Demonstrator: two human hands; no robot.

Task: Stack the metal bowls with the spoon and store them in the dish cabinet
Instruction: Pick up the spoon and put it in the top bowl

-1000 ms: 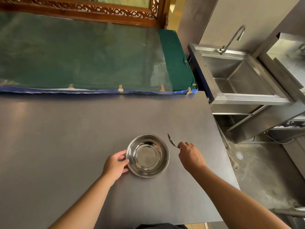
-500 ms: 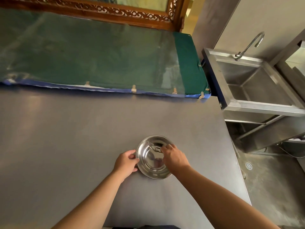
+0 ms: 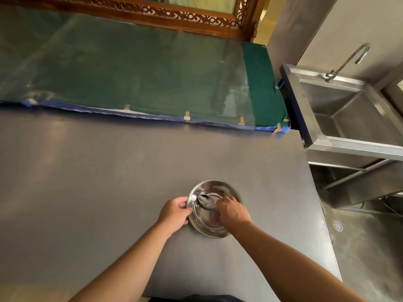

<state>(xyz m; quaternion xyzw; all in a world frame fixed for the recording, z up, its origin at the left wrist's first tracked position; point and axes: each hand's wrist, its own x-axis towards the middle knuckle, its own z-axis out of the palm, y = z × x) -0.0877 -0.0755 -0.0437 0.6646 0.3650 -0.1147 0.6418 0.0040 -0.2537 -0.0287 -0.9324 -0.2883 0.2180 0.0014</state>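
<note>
You are looking down on a grey metal worktable [image 3: 109, 182], bare apart from the bowl near its right front. Beyond the far edge lies a green padded surface [image 3: 141, 73] under a clear sheet, edged in blue with small clips along its near rim, and behind that runs a carved wooden frame [image 3: 174, 16]. To your right, just past the table's edge, stands a steel sink [image 3: 349, 110] with a curved faucet [image 3: 349, 59] at its back, and below it the floor shows a round drain [image 3: 338, 226]. Nothing on the table lies between you and the bowl; the sink unit sits close beside the table's far right corner.

The metal bowl [image 3: 214, 190] rests upright on the table, straight ahead of you. Whether it is one bowl or several nested, you cannot tell from here. Your left hand [image 3: 175, 214] curls around the bowl's left rim, thumb over the edge, fingers tucked beneath and pressed to the outer wall. Your right hand [image 3: 233, 211] reaches over the right half of the bowl, fingers pinched shut on the handle of the spoon [image 3: 206, 201]. The spoon's head points toward the upper left, down inside the bowl, close to your left thumb. Both forearms come in from the bottom edge, converging on the bowl.
</note>
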